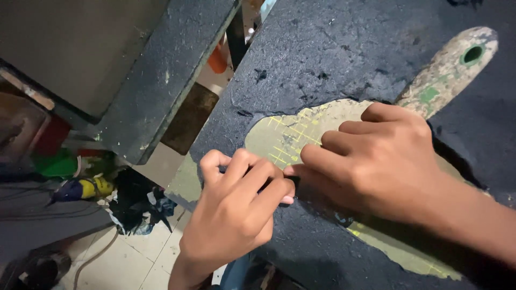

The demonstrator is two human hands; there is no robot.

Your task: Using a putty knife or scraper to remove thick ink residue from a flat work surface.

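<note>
Right hand (376,161) flat, fingers spread, pressing the template (279,137) onto the dark sheet (333,53). Left hand (236,209) clenched at the template's near-left edge; any tool hidden. Template's long axis runs far-left to near-right. Paddle (451,70) lies far right.

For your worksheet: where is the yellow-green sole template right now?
In the head view, the sole template lies flat on the dark sheet, centre-right, pressed under the right hand.
</note>
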